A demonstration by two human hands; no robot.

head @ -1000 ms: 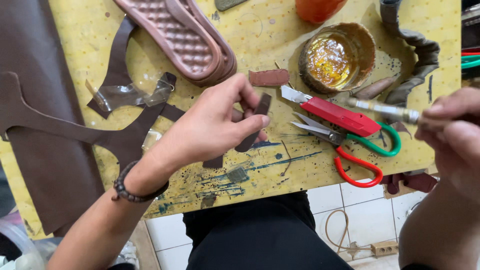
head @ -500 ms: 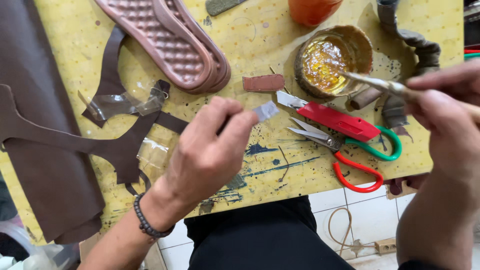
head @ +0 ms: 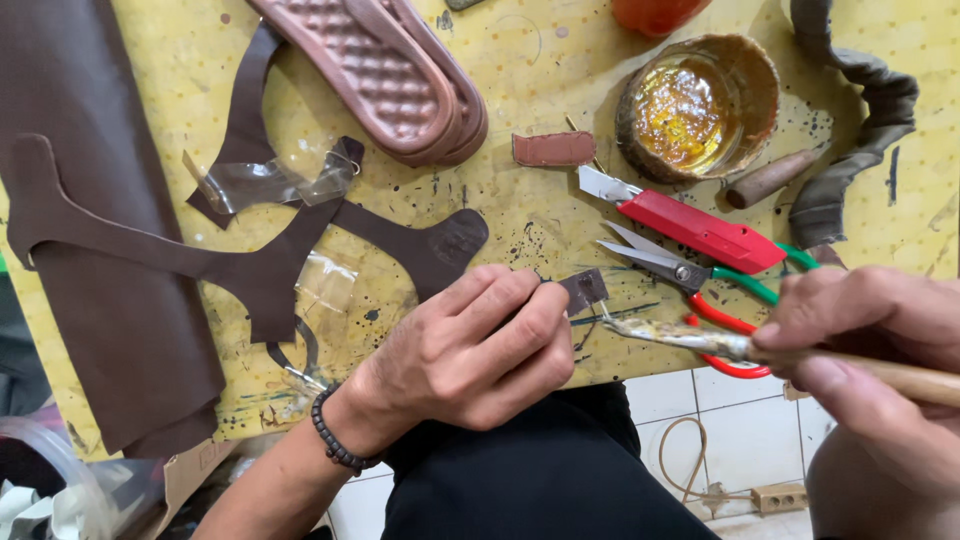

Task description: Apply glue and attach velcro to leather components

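Over the yellow table [head: 520,90], left hand [head: 470,350] fingers pinching a leather strip [head: 582,290], right hand [head: 880,370] gripping a brush [head: 700,340].

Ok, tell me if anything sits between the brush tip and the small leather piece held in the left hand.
Nothing visible does. The brush tip in the right hand lies just below the small leather piece pinched by the left hand, with only bare yellow table behind.

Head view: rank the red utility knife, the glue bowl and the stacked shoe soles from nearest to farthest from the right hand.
From the right hand:
1. Red utility knife, just above the hand.
2. Glue bowl, farther up the table.
3. Stacked shoe soles, far across at top left.
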